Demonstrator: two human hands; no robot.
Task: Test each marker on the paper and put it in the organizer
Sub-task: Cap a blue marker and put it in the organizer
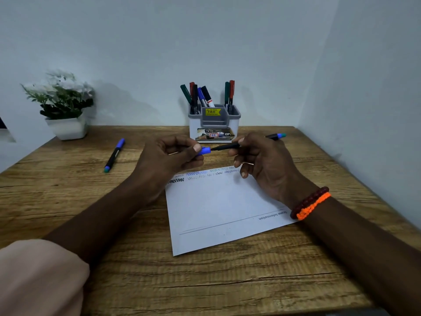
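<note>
My right hand [262, 160] grips a black marker [227, 147] with a blue-green end, its tip pointing left. My left hand [168, 158] pinches the blue cap [205, 150] just at that tip. Both hands hover above the top edge of the white paper [218, 208], which carries several zigzag test marks along that edge. The grey-and-white organizer [214, 124] stands behind the hands at the wall, holding several green, red, black and blue markers. Another blue-capped marker [114, 155] lies on the table to the left.
A white pot with white flowers [61, 103] stands at the back left of the wooden table [205, 281]. Walls close the table at the back and right. A beaded and an orange bracelet [311, 204] sit on my right wrist.
</note>
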